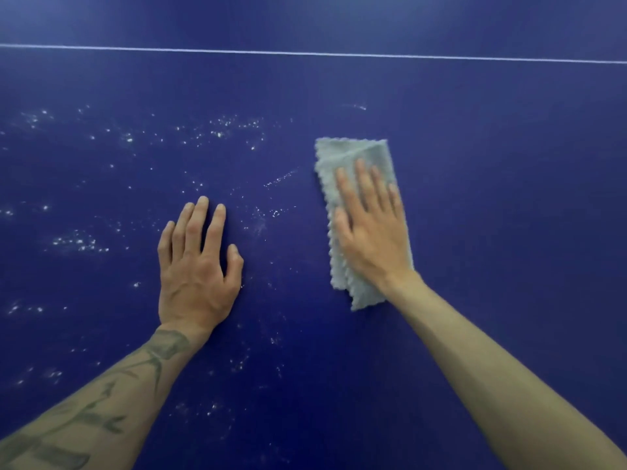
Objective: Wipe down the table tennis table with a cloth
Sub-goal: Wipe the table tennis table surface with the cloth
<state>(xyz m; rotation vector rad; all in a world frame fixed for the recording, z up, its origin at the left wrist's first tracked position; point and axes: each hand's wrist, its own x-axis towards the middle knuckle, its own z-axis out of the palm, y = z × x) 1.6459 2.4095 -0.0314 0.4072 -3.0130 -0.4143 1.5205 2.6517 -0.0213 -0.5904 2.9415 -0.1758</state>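
Observation:
The dark blue table tennis table (492, 205) fills the whole view. A folded grey cloth (342, 154) with scalloped edges lies flat on it, right of the middle. My right hand (371, 228) presses on the cloth with straight, spread fingers. My left hand (196, 266) rests flat on the bare table to the left of the cloth, fingers straight, holding nothing. White specks and droplets (220, 130) are scattered over the left and middle of the surface.
A thin white line (312, 54) runs across the table near the top of the view. The surface to the right of the cloth looks free of specks. Both forearms reach in from the bottom edge.

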